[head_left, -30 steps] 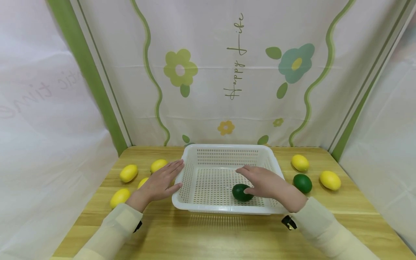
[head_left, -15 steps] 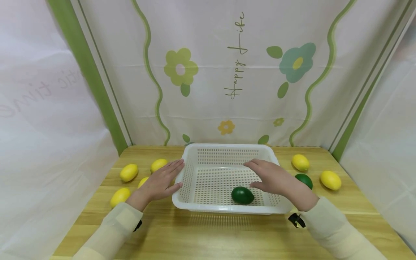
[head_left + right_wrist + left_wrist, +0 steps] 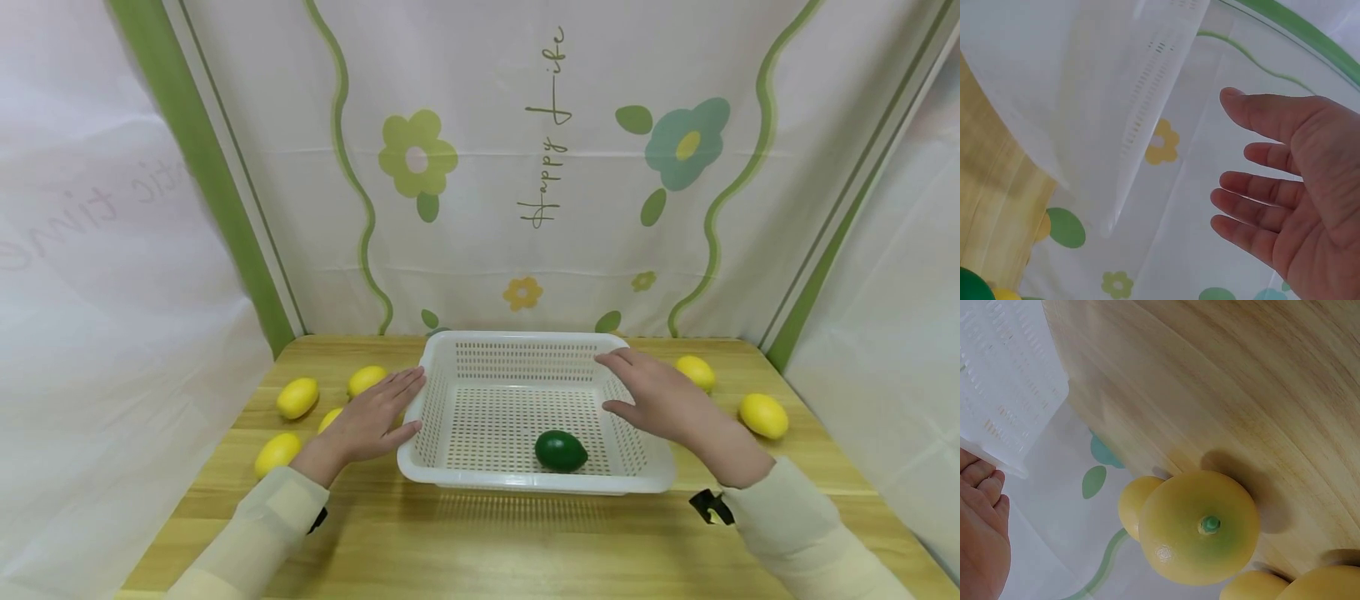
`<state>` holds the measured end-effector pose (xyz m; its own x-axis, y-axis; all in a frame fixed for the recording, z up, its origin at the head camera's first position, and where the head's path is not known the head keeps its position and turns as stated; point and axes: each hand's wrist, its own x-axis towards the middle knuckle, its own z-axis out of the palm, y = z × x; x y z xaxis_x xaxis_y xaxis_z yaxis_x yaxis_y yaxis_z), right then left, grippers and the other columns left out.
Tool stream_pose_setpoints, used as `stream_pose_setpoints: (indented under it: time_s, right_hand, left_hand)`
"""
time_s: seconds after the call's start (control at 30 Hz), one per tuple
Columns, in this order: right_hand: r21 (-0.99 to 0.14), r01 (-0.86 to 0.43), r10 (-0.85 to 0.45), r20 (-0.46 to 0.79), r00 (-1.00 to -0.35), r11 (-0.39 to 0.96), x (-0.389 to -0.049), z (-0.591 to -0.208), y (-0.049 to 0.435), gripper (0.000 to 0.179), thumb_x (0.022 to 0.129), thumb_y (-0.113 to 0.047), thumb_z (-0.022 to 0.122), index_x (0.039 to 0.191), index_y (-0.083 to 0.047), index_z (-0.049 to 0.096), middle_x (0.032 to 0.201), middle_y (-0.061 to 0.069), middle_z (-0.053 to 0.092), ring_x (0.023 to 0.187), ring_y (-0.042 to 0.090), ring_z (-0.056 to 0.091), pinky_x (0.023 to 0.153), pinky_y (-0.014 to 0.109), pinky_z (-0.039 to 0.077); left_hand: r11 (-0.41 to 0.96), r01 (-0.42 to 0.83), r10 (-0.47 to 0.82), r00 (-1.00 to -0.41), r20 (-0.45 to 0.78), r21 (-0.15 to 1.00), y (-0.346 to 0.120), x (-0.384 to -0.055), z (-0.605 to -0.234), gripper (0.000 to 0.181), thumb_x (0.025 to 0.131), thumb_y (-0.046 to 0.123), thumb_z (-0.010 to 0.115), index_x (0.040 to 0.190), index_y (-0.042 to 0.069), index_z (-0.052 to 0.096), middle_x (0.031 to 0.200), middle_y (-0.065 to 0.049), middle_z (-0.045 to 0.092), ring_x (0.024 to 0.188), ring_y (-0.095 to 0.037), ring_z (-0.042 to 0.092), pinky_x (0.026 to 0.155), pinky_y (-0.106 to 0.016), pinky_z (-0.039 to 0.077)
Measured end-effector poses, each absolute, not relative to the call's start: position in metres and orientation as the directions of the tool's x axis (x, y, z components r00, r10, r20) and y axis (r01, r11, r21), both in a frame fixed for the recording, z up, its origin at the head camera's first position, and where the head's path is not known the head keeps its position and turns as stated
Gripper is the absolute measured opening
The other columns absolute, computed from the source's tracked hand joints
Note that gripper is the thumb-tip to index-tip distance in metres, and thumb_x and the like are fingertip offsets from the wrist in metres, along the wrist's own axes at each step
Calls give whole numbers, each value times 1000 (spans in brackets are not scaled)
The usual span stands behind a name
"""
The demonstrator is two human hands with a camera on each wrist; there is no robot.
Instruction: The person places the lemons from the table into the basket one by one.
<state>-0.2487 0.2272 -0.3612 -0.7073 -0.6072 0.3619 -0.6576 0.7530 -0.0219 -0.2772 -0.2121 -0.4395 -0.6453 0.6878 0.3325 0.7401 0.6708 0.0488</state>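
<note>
A white plastic basket [image 3: 510, 481] with slotted walls stands mid-table. Inside it, near the front wall, lies a dark green lime [image 3: 561, 451]. My left hand [image 3: 366, 423] touches the basket's left rim with straight fingers. My right hand [image 3: 663, 400] is over the basket's right rim, fingers extended and thumb apart, with nothing in it. The right wrist view shows the right hand's palm [image 3: 1297, 206] bare beside the basket wall [image 3: 1085, 94]. A second green lime [image 3: 974, 286] shows at that view's lower left corner; in the head view the right arm hides it.
Several yellow lemons [image 3: 297, 398] lie on the wooden table [image 3: 480, 550] left of the basket, partly behind the left hand. To the right are two lemons, one [image 3: 695, 374] behind the right hand and one [image 3: 763, 416] farther right. A printed curtain [image 3: 480, 208] hangs behind.
My right hand has let go of the lime in the basket and moved up and right, to over the right rim. The lime settled slightly. The left hand stays put.
</note>
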Motion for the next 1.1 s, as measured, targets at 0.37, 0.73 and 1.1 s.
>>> stream_pose_setpoints:
  time_s: [0.37, 0.73, 1.1]
  right_hand:
    - [-5, -581, -520, 441, -732, 814, -247, -360, 256, 64, 75, -15, 84, 126, 6, 52, 116, 23, 59, 100, 41, 61, 78, 52, 54]
    - [-14, -515, -445, 487, -752, 857, -245, -361, 286, 64, 76, -14, 83, 128, 6, 51, 116, 28, 57, 100, 45, 59, 73, 55, 54]
    - [-53, -463, -379, 496, -781, 885, -244, -372, 313, 64, 74, -12, 83, 126, 8, 51, 118, 31, 56, 103, 50, 55, 77, 61, 49]
  left_hand:
    - [669, 742, 691, -645, 325, 49, -212, -277, -439, 67, 97, 35, 53, 147, -6, 35, 153, -19, 32, 141, -33, 30, 114, -47, 24]
    - [666, 744, 694, -641, 330, 44, -212, -277, -439, 66, 97, 35, 52, 146, -6, 36, 152, -19, 34, 140, -33, 31, 114, -47, 24]
    - [669, 742, 692, -644, 325, 47, -212, -277, -438, 67, 98, 36, 52, 147, -6, 35, 153, -19, 32, 141, -32, 29, 115, -47, 24]
